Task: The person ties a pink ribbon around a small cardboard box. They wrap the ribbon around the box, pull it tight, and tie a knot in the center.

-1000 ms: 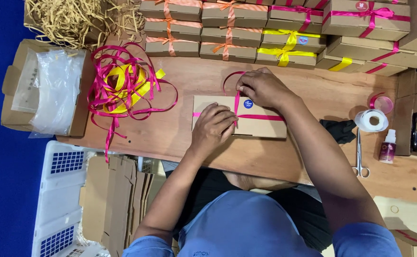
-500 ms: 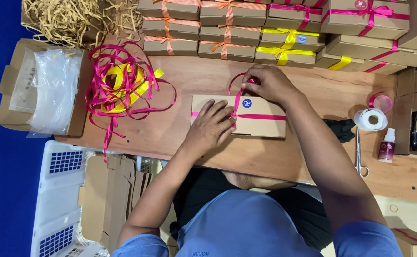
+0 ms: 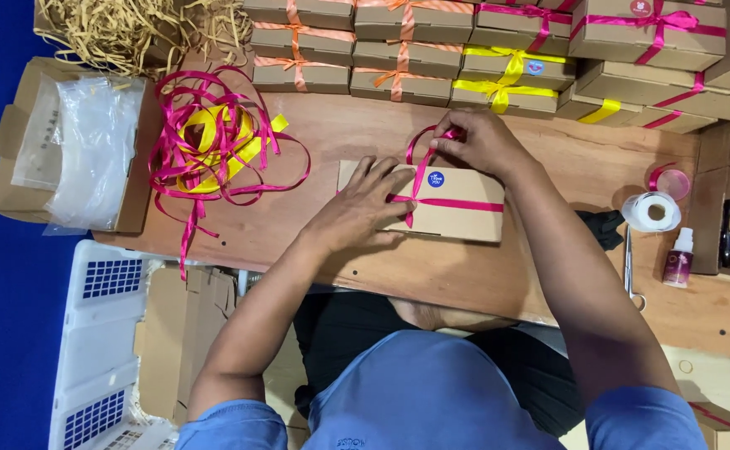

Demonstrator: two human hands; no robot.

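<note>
Wooden table (image 3: pixel 356 137) spans the view, with a blue floor at the left edge. Along the far edge stand stacked kraft gift boxes (image 3: pixel 498 50), already tied in orange, yellow and pink ribbon. Far left corner: a heap of straw-coloured paper shred (image 3: pixel 123 29). Left end of the table: an open cardboard box (image 3: pixel 135 187) with clear plastic bags (image 3: pixel 90 150) lying in it. Just right of it, a loose tangle of pink and yellow ribbon (image 3: pixel 215 146) sprawls on the wood. At the middle of the table lies a flat kraft box (image 3: pixel 456 208), lid shut, with a pink ribbon (image 3: pixel 452 202) crossed over its top and a small round blue sticker (image 3: pixel 436 178) beside the crossing. Left hand (image 3: pixel 365 208) rests on the left part of the box, fingers spread and pressed flat, fingertips at the ribbon crossing. Right hand (image 3: pixel 481 142) sits at the far edge of the box, thumb and fingers pinching a loop of the pink ribbon that rises from the crossing. Right end of the table: a white tape roll (image 3: pixel 652 212), a small spool of pink ribbon (image 3: pixel 672 182) just beyond it, a small bottle (image 3: pixel 680 258) and scissors (image 3: pixel 632 271) nearer. Near left, below the table: a white plastic crate (image 3: pixel 102 333).
</note>
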